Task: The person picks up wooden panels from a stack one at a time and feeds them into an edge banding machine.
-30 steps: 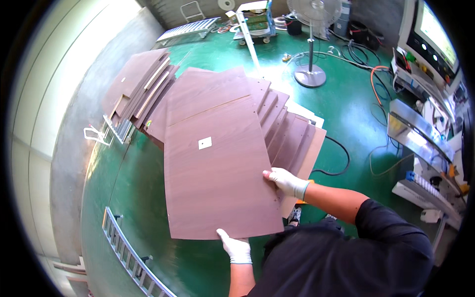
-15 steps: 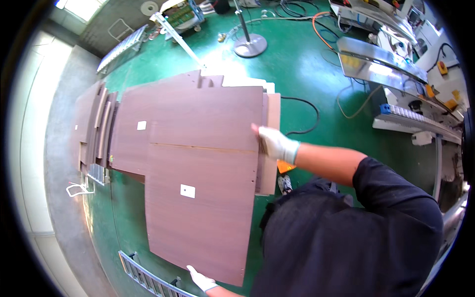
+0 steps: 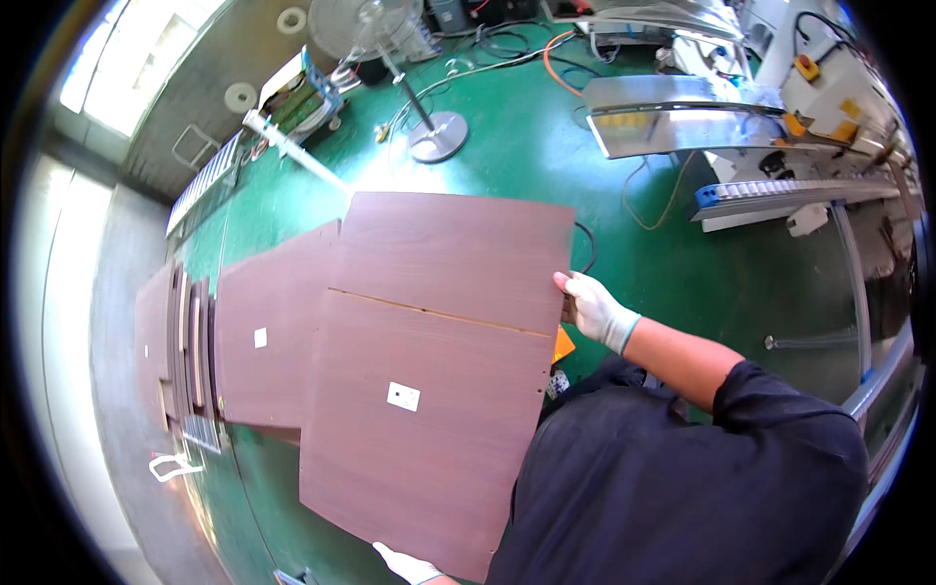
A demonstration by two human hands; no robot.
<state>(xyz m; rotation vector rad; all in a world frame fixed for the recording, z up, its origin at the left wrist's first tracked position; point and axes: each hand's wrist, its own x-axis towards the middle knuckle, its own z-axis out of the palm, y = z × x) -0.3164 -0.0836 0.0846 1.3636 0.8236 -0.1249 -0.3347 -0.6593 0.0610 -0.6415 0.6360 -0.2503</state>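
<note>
A large brown wood-look board (image 3: 444, 453) with a pale groove across it spans between my two hands in front of my body. My right hand (image 3: 597, 307), in a white glove with bare fingertips, grips the board's right edge, thumb on the upper face and fingers mostly hidden behind. At its near left edge my gloved left hand (image 3: 405, 564) holds the border, with part of the fingers hidden underneath. A white label (image 3: 403, 396) sits on the board's face. Another brown panel (image 3: 263, 341) lies partly under it on the left.
More brown boards (image 3: 161, 341) are stacked at the far left. A round-based stand fan (image 3: 439, 136) is on the green floor ahead. Metal machinery (image 3: 682, 122) and a roller rail (image 3: 770, 190) are at the right. A white-handled cart (image 3: 175, 466) and a ladder-like rack (image 3: 205, 180) are on the left.
Both hands have shifted the held board toward my body and right, covering the lighter sheets seen beneath its right edge before. My view has also turned.
</note>
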